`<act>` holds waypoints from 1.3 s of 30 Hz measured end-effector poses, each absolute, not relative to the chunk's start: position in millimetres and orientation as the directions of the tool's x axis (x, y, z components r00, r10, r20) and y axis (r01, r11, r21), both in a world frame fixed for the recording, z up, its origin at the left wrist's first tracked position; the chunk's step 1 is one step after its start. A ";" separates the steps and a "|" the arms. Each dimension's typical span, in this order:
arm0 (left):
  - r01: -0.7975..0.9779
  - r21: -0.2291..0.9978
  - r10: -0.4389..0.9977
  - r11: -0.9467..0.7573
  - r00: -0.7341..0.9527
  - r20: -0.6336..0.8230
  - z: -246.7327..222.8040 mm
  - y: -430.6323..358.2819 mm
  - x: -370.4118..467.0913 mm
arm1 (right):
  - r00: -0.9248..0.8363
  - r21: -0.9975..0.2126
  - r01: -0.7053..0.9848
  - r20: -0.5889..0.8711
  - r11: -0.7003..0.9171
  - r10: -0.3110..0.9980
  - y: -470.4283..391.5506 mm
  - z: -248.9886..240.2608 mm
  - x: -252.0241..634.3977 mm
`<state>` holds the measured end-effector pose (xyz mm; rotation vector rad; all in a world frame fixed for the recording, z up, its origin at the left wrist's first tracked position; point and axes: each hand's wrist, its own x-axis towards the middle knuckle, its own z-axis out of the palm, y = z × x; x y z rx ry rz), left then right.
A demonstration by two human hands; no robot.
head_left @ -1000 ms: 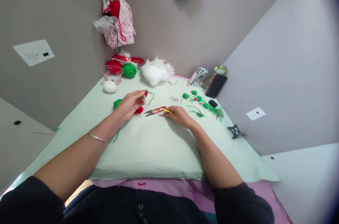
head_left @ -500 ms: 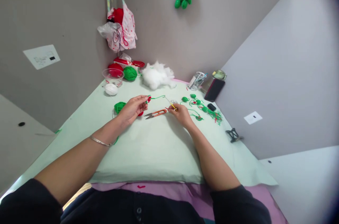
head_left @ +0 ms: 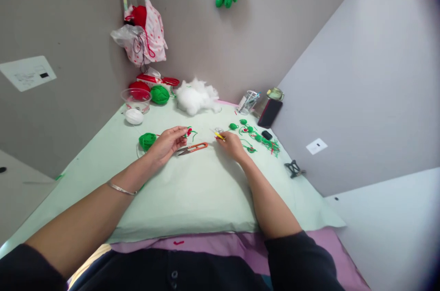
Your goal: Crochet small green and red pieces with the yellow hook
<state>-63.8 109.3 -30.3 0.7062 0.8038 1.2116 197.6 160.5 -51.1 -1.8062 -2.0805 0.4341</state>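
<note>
While a small red-and-green yarn piece (head_left: 189,132) is pinched between thumb and fingertips of the left hand (head_left: 171,140) above the pale green cloth (head_left: 192,199), a slim yellow-handled tool (head_left: 219,135) is gripped in the closed fingers of the right hand (head_left: 230,144). Orange-handled metal snips (head_left: 194,148) are seen lying between the hands. Fluffy white stuffing (head_left: 195,96) is placed beyond; rounded green yarn pieces (head_left: 250,129) are scattered to the right. A sheet (head_left: 28,74) is mounted on the smooth grey wall (head_left: 202,39); its markings cannot be read.
</note>
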 end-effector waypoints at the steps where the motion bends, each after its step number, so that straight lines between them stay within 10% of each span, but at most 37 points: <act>1: -0.519 0.827 0.975 0.217 0.163 -0.153 -30.7 108.5 -62.7 | -0.083 -0.458 0.882 0.087 0.114 0.993 163.1 -46.1 206.9; 12: -0.479 0.847 0.963 0.230 0.240 -0.126 -32.9 99.0 -53.6 | 0.356 -0.693 0.721 0.363 -0.006 0.861 140.7 9.7 345.4; 28: -0.310 0.940 0.952 0.140 0.304 -0.041 -41.4 88.2 -38.9 | -0.314 -0.921 0.319 0.118 0.222 0.942 106.1 -12.7 157.7; 39: -0.214 0.977 0.983 0.002 0.180 0.037 -50.2 91.4 -39.4 | -0.408 -0.962 0.239 0.025 0.134 0.912 104.8 -20.3 151.9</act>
